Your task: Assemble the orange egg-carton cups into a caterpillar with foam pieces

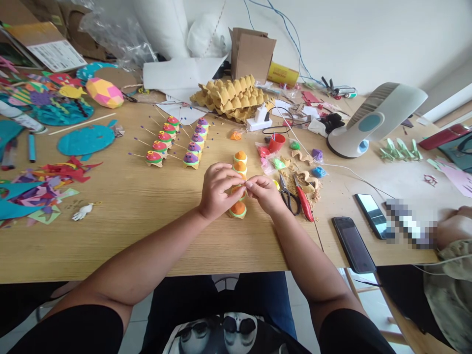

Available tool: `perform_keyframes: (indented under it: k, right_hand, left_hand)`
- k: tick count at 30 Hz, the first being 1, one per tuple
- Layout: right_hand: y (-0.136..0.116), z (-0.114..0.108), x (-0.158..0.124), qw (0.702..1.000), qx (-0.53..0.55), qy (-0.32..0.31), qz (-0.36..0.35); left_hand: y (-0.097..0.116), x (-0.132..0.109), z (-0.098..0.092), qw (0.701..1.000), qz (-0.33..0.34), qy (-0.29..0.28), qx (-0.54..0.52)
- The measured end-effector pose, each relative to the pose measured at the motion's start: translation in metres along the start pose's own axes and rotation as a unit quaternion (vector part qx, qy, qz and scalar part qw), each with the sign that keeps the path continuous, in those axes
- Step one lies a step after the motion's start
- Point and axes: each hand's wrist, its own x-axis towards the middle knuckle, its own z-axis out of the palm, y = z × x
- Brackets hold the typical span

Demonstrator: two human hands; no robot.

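Observation:
My left hand (217,191) and my right hand (264,192) meet over a row of small orange clay-topped cups (240,157) on the wooden table (147,236). Both hands are closed in a pinch, fingertips touching at one orange cup that is mostly hidden between them. Another orange cup with a green band (238,210) sits just below my hands. What the fingertips pinch is too small to make out.
Two rows of painted cups with pins (176,142) stand behind my hands, egg cartons (230,96) further back. Scissors (288,196) and a red cutter (304,200) lie right of my hands. Two phones (353,244), a white fan (372,120), paper scraps (40,189). Another person's arm (455,228) rests at right.

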Motion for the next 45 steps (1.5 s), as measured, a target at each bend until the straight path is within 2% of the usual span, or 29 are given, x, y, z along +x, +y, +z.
perform_keyframes:
  k: [7,14,21,27,32,36,38,41,43,45]
  right_hand:
    - [0.001,0.001,0.000,1.000,0.005,0.012,0.000]
    - [0.003,0.000,0.000,1.000,0.017,0.011,0.011]
    - [0.000,0.000,-0.001,0.999,0.045,0.012,0.026]
    - [-0.007,0.001,-0.002,0.996,0.072,0.001,0.062]
    - [-0.008,0.000,-0.002,0.994,0.071,-0.012,0.079]
    - [-0.008,-0.001,-0.002,0.996,0.053,-0.011,0.074]
    - [-0.007,-0.002,0.000,0.998,0.034,0.017,0.058]
    - [-0.006,-0.005,0.003,0.991,0.029,0.126,0.016]
    - [-0.006,-0.007,0.005,0.981,0.069,0.184,0.004]
    - [-0.009,-0.009,0.006,0.973,0.135,0.189,0.016]
  left_hand:
    - [-0.001,0.000,0.002,1.000,0.007,0.019,-0.003]
    - [-0.003,0.000,0.003,1.000,-0.013,-0.002,-0.001]
    - [-0.005,0.000,0.004,1.000,0.020,0.019,0.000]
    - [-0.005,0.000,0.003,1.000,0.010,-0.005,0.013]
    - [-0.005,0.000,0.002,0.999,0.043,0.011,0.006]
    - [-0.005,0.000,0.002,0.999,0.037,0.002,0.009]
    - [-0.004,0.001,0.001,0.999,0.034,0.007,0.015]
    - [-0.005,0.002,0.001,0.999,0.022,0.039,0.011]
    - [-0.006,0.003,0.001,0.998,0.004,0.056,0.004]
    - [-0.007,0.004,0.002,0.998,-0.010,0.057,0.003]
